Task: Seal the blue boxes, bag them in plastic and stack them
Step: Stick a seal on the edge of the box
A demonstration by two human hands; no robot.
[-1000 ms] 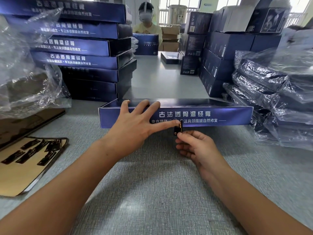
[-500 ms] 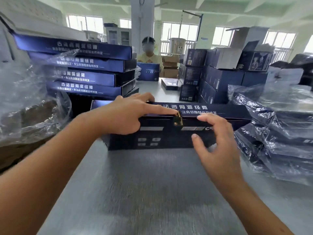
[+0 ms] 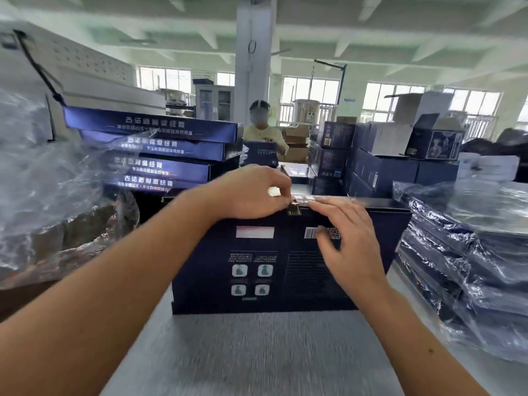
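The left hand (image 3: 251, 192) is curled over the top edge of the blue box (image 3: 257, 258), its fingertips pinching that edge just where a small gold sticker (image 3: 293, 209) folds over it. Whether they grip the sticker itself or only the edge beside it is too blurred to tell. Just right of the sticker, the right hand (image 3: 348, 244) lies with straight fingers (image 3: 328, 205) flat against the box's upper edge and near face, partly covering the barcode (image 3: 310, 232). The two hands sit close together, with only the sticker between them. The box stands on its long edge on the grey table (image 3: 257, 352), directly under both hands, printed back towards the person. This looks like the sealing step, with the sticker being set across the lid seam. Bagging has not begun on this box. Well left of the left hand lies a heap of loose plastic (image 3: 48, 178), and beyond that hand is a stack of blue boxes (image 3: 160, 144). Right of the right hand is a pile of bagged boxes (image 3: 463, 252). The next move probably calls for rubbing the sticker down firmly on both faces while the box is held steady. After that, a reach left would fetch a bag.
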